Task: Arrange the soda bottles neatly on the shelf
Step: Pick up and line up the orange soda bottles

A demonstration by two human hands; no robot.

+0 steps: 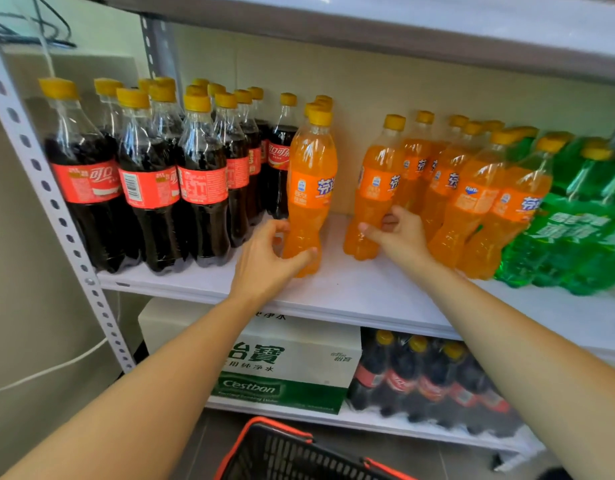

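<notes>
The white shelf (351, 292) carries rows of soda bottles with yellow caps: dark cola bottles (146, 178) at the left, orange soda bottles (472, 192) in the middle and right, green soda bottles (583, 216) at the far right. My left hand (268, 258) grips the lower part of one upright orange bottle (311, 181) standing beside the colas. My right hand (396, 233) grips the waist of another orange bottle (375, 188) at the left end of the orange group. A bare gap of shelf lies between the two held bottles.
An upper shelf board (437, 32) hangs close above the caps. A grey perforated upright (53, 202) frames the left side. Below sit a white and green water carton (285, 368) and a wrapped pack of colas (431, 382). A black basket with red rim (292, 452) stands on the floor.
</notes>
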